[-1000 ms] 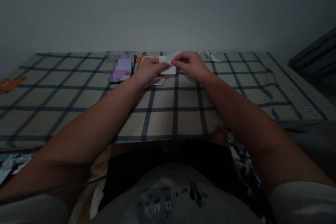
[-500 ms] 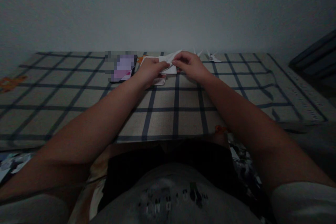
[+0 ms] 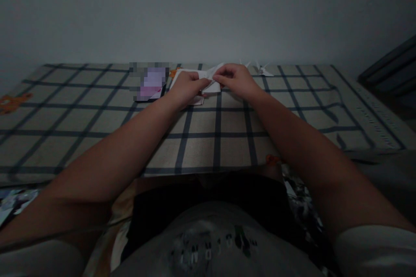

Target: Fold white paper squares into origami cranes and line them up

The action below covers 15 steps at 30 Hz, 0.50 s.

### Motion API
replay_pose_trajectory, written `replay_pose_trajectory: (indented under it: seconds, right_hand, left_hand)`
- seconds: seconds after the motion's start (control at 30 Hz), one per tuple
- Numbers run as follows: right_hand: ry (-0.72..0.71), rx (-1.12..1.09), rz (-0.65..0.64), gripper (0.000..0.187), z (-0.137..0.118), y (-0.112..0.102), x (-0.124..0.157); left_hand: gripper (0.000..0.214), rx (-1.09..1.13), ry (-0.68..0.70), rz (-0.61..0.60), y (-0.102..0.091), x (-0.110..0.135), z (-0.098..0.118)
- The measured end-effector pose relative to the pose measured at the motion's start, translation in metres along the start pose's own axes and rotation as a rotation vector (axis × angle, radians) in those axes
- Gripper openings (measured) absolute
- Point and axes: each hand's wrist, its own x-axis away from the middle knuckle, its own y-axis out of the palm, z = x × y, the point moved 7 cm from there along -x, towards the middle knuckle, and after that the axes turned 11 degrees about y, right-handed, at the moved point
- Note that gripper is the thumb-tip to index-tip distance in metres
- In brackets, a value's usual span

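Both my hands meet over the far middle of a checked cloth (image 3: 97, 117). My left hand (image 3: 186, 87) and my right hand (image 3: 236, 78) each pinch a piece of white folded paper (image 3: 211, 81) held between them just above the cloth. Under my left hand lies another small white paper (image 3: 196, 101). The light is dim and the paper's folds are hard to make out.
A blurred purple-and-white rectangular thing (image 3: 150, 83) lies left of my hands. Two small white folded paper figures (image 3: 262, 69) stand by the far edge near the wall. An orange patch (image 3: 12, 102) marks the cloth at far left. A dark object (image 3: 390, 69) sits at right.
My left hand's fingers have curled in over the paper and shifted slightly right. The right hand has barely moved.
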Motion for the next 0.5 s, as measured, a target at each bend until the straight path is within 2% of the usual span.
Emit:
replay_pose_trajectory:
  seconds: [0.23, 0.5]
  right_hand:
    - [0.022, 0.019, 0.027, 0.007, -0.009, -0.003, 0.005]
    - [0.088, -0.155, -0.031, 0.008, -0.007, 0.003, 0.003]
  left_hand:
    - [0.021, 0.012, -0.028, 0.013, -0.002, 0.002, -0.005]
    - [0.014, 0.055, 0.030, 0.017, -0.004, -0.008, -0.004]
